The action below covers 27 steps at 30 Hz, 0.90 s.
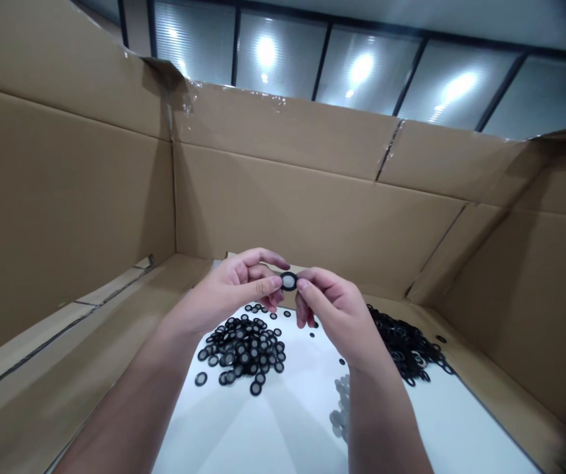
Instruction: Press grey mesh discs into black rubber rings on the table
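Note:
Between my two hands, raised above the white board, is a small black ring with a pale grey disc in its middle (289, 281). The thumb and fingers of my left hand (243, 280) pinch its left edge. My right hand (329, 303) grips the opposite edge in the same way. Below and to the left lies a pile of similar black rings with grey centres (246, 349). Beyond my right forearm is a heap of black rings (406, 345), partly hidden by that arm. Loose pale grey discs (340, 408) lie beside the forearm, which covers some of them.
A white board (243, 428) forms the work surface. Tall cardboard walls (283, 197) enclose it at the back and both sides. A cardboard strip (80, 306) runs along the left. Several small black pieces (312, 334) are scattered between the piles.

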Available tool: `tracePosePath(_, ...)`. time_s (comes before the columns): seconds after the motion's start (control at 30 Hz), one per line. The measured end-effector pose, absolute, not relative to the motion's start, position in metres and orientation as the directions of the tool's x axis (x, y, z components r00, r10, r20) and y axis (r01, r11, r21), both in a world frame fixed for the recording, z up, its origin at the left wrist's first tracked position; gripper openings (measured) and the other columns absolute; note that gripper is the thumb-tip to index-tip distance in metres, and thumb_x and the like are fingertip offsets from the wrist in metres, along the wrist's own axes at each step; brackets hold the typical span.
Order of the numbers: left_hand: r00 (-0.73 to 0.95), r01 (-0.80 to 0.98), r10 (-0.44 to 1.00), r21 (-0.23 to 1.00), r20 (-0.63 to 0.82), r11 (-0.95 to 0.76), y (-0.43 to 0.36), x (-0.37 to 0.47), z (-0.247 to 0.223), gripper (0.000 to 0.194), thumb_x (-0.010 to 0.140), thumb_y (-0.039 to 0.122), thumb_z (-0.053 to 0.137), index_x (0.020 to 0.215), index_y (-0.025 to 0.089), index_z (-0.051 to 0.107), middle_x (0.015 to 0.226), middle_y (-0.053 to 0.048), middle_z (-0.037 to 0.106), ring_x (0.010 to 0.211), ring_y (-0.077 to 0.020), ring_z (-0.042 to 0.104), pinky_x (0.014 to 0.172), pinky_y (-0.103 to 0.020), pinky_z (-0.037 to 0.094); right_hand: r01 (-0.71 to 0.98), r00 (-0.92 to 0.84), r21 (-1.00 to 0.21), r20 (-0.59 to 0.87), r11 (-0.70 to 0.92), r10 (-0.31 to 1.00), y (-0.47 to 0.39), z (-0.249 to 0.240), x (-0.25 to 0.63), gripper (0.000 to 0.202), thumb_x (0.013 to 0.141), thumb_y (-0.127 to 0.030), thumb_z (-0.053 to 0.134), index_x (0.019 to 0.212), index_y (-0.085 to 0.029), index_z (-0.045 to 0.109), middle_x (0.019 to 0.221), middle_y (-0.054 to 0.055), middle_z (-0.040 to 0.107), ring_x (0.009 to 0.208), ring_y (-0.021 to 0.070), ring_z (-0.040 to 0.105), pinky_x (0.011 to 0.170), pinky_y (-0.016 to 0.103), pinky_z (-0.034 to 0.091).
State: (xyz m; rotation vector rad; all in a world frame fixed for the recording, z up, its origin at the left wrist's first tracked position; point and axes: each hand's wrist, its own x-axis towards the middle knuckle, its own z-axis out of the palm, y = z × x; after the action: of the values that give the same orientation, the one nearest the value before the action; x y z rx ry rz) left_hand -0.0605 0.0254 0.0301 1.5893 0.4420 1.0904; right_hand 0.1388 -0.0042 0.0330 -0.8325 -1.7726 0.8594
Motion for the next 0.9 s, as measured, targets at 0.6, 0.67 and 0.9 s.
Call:
tracePosePath(0.6,0.428,-0.209,0.75,0.862,0.505,-0.461,0.024,-0.062,0.031,0.016,0.087,0.026,0.074,0.103,0.022,0.073,0.102,-0.004,0.071,0.088,-0.0151,0.066,0.073,-0.024,0.058,0.343,-0.172,-0.685,0.628,0.643,0.759,-0.003,0.031,0.134,0.005,0.09,-0.017,0.061,0.092,-0.021,0.064,0.073,-0.002,0.064,0.062,0.0113,0.062,0.055,0.023,0.048)
tracePosePath(0.67,0.412,-0.203,0.744,0.849,0.525,-0.487,0.022,-0.06,0.031,0.014,0.087,0.025,0.074,0.1,0.023,0.073,0.101,-0.004,0.069,0.089,-0.0145,0.065,0.075,-0.024,0.057,0.379,-0.148,-0.606,0.707,0.7,0.692,-0.001,0.031,0.133,0.009,0.09,-0.014,0.061,0.093,-0.021,0.066,0.081,-0.001,0.066,0.066,0.0112,0.064,0.056,0.023,0.05)
tracePosePath(0.9,0.245,-0.049,0.615,0.643,0.75,-0.764,0.011,-0.054,0.036,0.011,0.088,0.015,0.069,0.095,0.023,0.07,0.104,-0.002,0.062,0.094,-0.0139,0.064,0.076,-0.023,0.054,0.436,-0.072,-0.258,0.945,0.862,0.32,0.002,0.029,0.132,0.02,0.089,-0.007,0.065,0.097,-0.023,0.072,0.094,0.001,0.069,0.081,0.0128,0.065,0.062,0.025,0.055)
